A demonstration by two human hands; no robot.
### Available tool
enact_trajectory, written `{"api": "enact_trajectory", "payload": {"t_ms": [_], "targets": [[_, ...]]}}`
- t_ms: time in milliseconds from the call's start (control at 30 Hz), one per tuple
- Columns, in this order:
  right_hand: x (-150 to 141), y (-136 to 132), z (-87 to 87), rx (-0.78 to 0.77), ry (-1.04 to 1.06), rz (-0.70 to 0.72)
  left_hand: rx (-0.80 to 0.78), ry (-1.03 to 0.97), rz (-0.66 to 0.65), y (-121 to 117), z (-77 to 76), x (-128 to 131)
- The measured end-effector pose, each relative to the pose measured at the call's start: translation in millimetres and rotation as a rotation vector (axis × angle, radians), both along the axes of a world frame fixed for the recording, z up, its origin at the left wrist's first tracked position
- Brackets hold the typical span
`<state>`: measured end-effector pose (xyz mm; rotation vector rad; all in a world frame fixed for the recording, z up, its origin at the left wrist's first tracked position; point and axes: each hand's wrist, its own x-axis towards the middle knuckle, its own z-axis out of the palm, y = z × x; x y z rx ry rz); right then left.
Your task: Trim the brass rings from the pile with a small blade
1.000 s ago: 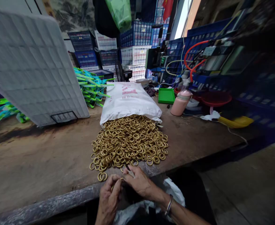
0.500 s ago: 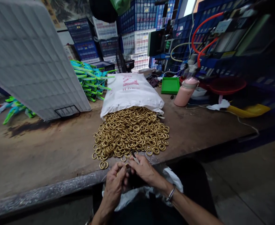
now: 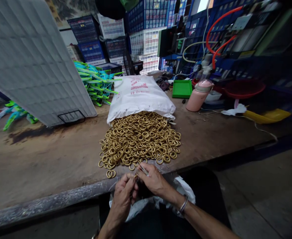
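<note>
Gold-coloured rings (image 3: 141,139) lie in a heap at the mouth of a white sack (image 3: 139,94). Just in front of the heap, at the table edge, my left hand (image 3: 123,192) pinches a small gold ring (image 3: 136,176), mostly hidden by the fingers. My right hand (image 3: 152,179) is closed around a slim tool with a pale handle (image 3: 144,170); it looks like a small knife. Its fingertips meet the ring from the other side. Below both hands, an open white plastic bag (image 3: 185,190) spreads over the lap.
Left on the wooden table (image 3: 48,162) stands a large pale ribbed panel (image 3: 36,63), with green and turquoise pieces (image 3: 96,81) behind it. To the right are a green tray (image 3: 182,89), a pink bottle (image 3: 198,98) and a red dish (image 3: 245,89). Stacked crates (image 3: 146,41) fill the back.
My hands stay together at the table edge with small finger shifts. The tool's dark tip, visible above the right fingers before, is now mostly covered. The view has shifted slightly.
</note>
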<state>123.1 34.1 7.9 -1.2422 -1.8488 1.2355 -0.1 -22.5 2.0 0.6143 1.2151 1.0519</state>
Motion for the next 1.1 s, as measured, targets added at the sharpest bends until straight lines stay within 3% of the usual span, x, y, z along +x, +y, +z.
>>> {"api": "enact_trajectory", "payload": {"t_ms": [267,467,867,1100], "targets": [[4.0,-9.5,-11.6,0.187,-0.294,0.095,0.016,-0.004,0.062,0.6,-0.9,-3.6],[-0.2,-15.4,-5.2,0.213,-0.524,0.165,-0.005,0.053,0.101,0.8,-5.3,-7.1],[-3.5,-19.7,-17.7,0.251,-0.656,0.123,-0.017,0.053,0.126,-1.4,-0.2,-7.7],[-6.8,-20.6,-11.3,0.200,-0.654,0.131,0.081,0.027,0.104,-4.9,-5.0,-8.9]]}}
